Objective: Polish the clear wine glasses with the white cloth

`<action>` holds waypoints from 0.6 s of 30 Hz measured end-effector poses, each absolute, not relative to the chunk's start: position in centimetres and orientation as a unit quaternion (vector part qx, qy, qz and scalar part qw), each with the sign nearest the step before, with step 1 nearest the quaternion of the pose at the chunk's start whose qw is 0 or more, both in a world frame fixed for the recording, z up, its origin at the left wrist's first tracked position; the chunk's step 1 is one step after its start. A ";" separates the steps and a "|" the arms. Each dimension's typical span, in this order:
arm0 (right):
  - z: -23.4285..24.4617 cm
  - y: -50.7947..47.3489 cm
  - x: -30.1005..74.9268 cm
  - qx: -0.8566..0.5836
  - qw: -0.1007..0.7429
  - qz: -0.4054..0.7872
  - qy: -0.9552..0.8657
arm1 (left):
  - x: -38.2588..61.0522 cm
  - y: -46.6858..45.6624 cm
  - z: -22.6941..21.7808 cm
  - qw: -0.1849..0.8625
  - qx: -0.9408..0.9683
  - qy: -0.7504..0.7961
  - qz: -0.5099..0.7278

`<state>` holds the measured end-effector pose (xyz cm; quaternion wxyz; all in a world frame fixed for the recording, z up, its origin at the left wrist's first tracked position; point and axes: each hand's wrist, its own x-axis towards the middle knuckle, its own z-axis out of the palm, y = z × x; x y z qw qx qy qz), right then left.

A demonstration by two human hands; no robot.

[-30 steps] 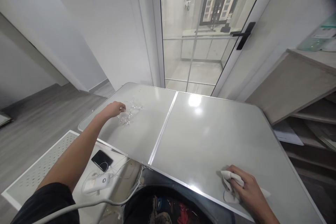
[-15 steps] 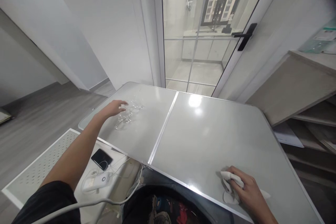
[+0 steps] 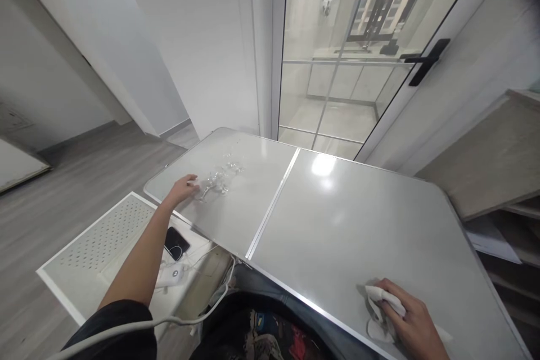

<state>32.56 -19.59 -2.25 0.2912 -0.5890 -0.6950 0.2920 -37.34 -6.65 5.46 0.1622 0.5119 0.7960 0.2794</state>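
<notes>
Nearest the camera: the front of a dark shirt with a multicoloured print (image 3: pixel 270 333); whether the print includes lettering cannot be told. A thick white cable (image 3: pixel 139 326) crosses the lower left, in front of the left sleeve.

Right hand (image 3: pixel 415 320): fingers curled round a bunched white cloth (image 3: pixel 386 296), gripping it against the desk (image 3: pixel 337 230) near its front edge.

Lower left, beside the desk: a white stand with a perforated panel (image 3: pixel 122 219). On it, a white device (image 3: pixel 171 275), partly behind the forearm, bears a small round dark mark, too small to read. A dark-screened phone (image 3: pixel 177 242) lies just beyond it, with a thin white cord at its edge.

Left hand (image 3: pixel 184 188): released, fingers parted, at the left end of the desk. Just beside the fingertips is clear glinting material (image 3: pixel 217 180), spread irregularly on the desktop; contact cannot be confirmed, nor whether it is film or liquid. A pale metal strip (image 3: pixel 274 202) divides the desktop.

Far side: glass door (image 3: pixel 324 90), black handle (image 3: pixel 428 62).
</notes>
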 end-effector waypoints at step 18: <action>-2.7 -19.8 33.0 -0.584 0.357 0.311 -0.659 | -35.8 -9.7 4.7 0.128 0.422 0.831 0.338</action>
